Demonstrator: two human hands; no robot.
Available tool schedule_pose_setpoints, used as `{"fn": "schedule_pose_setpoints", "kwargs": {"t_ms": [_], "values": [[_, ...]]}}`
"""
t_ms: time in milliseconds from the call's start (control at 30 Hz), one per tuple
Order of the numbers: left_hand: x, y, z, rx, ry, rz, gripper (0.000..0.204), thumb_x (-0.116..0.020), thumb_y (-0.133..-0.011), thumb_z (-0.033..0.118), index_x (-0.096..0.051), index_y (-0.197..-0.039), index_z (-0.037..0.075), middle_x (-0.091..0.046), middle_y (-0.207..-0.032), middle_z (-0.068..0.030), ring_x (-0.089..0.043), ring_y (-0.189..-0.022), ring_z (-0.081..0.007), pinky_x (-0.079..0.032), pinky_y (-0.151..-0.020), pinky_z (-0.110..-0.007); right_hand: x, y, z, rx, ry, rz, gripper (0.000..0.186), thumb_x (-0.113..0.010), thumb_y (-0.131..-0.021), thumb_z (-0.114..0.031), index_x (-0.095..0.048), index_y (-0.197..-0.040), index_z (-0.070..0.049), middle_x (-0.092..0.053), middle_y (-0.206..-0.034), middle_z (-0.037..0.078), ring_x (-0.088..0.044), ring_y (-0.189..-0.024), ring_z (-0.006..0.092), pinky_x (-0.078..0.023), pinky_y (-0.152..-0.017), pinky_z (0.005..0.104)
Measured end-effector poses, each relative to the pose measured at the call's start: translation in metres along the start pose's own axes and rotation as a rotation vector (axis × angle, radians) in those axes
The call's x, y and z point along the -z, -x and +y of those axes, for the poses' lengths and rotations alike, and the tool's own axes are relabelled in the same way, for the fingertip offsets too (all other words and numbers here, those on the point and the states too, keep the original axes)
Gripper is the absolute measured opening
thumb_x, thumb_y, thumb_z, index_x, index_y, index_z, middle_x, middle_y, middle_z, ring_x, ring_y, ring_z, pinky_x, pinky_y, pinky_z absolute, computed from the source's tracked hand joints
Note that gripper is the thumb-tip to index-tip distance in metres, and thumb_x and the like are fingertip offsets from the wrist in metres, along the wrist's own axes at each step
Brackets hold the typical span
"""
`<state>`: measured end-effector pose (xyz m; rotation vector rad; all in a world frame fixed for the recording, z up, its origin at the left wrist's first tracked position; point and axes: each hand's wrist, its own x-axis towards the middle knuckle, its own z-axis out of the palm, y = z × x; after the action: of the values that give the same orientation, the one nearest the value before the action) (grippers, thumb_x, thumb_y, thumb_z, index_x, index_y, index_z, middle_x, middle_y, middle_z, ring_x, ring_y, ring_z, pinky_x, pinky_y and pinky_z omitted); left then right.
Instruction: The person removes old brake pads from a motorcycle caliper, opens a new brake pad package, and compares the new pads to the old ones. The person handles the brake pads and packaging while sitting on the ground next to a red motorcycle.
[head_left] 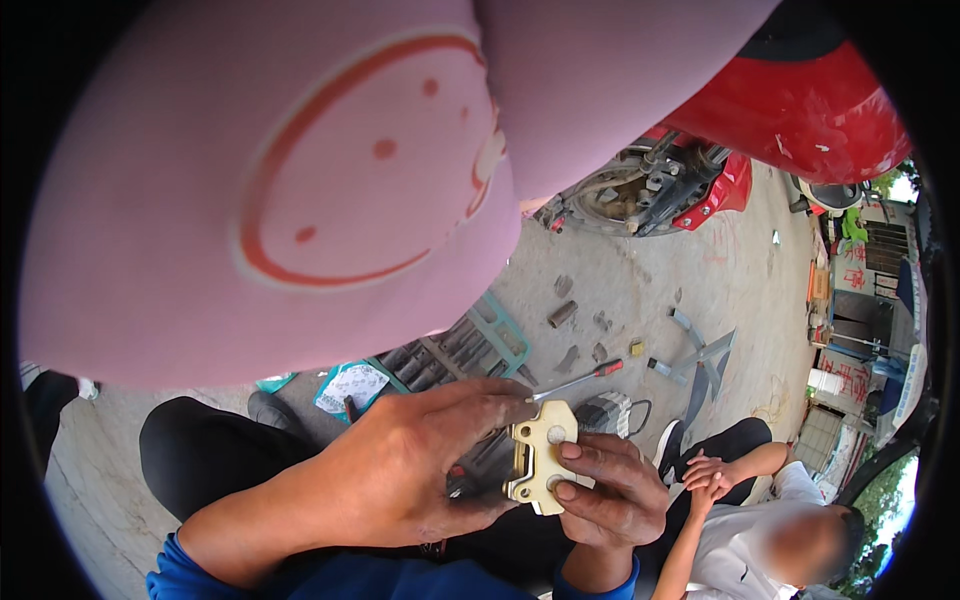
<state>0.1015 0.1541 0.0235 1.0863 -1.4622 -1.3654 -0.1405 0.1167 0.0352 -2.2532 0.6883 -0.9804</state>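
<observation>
A pair of pale gold brake pads (538, 462) is held up in front of my body, one plate facing me with two round recesses in it. My left hand (400, 470) pinches the left edge, fingers above and thumb below. On the right side, my right hand (618, 490) presses two blackened fingers over the front plate; its thumb is hidden behind. Both hands are closed on the pads. Just beyond them on the ground lies a screwdriver (606, 369) with a red handle.
A teal tool case (512, 338) with sockets lies beyond my left hand. Loose parts and a grey cross-shaped metal piece (708, 355) lie on concrete. A red motorcycle (815, 120) stands far right. Another person (735, 545) sits at right. A large pink printed surface (370, 190) covers the upper left.
</observation>
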Motion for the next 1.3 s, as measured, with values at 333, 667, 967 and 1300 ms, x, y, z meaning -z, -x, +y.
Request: {"fn": "schedule_pose_setpoints", "kwargs": {"t_ms": [333,667,967,1300], "values": [[0.000,0.000,-0.007,-0.053,0.007,0.018,0.062,-0.085,-0.070,0.011,-0.060,-0.124,-0.006,-0.064,-0.122,-0.0230,-0.069,-0.104,-0.0407,-0.059,-0.085,-0.042,-0.007,-0.004,-0.004,-0.029,-0.010,-0.059,0.026,-0.081,-0.070,0.002,-0.074,-0.094,-0.001,-0.074,-0.105,0.017,-0.070,-0.084,0.0311,-0.059,-0.071,0.0371],[-0.004,-0.004,-0.022,0.265,0.364,-0.037,0.063,-0.091,-0.072,0.009,-0.062,-0.126,-0.007,-0.073,-0.113,-0.0166,-0.070,-0.109,-0.0205,-0.056,-0.097,-0.036,-0.017,-0.003,-0.001,-0.116,0.085,-0.205,0.042,-0.077,-0.065,-0.001,-0.073,-0.107,0.001,-0.068,-0.122,0.014,-0.066,-0.101,0.0296,-0.057,-0.082,0.0363],[-0.014,-0.004,-0.026,0.455,0.552,-0.064,0.064,-0.089,-0.074,0.003,-0.057,-0.128,-0.010,-0.069,-0.119,-0.0185,-0.068,-0.113,-0.0244,-0.055,-0.099,-0.038,-0.025,0.007,0.004,-0.083,0.219,-0.126,0.039,-0.076,-0.064,-0.004,-0.073,-0.103,-0.002,-0.073,-0.108,0.010,-0.065,-0.085,0.0247,-0.052,-0.073,0.0340],[-0.016,-0.004,-0.026,0.455,0.660,-0.014,0.053,-0.088,-0.079,0.006,-0.062,-0.123,-0.009,-0.071,-0.116,-0.0143,-0.069,-0.110,-0.0190,-0.056,-0.098,-0.033,-0.028,0.002,0.009,-0.125,0.195,-0.051,0.034,-0.080,-0.065,-0.005,-0.071,-0.098,-0.005,-0.075,-0.103,0.007,-0.065,-0.081,0.0234,-0.050,-0.072,0.0355]]}}
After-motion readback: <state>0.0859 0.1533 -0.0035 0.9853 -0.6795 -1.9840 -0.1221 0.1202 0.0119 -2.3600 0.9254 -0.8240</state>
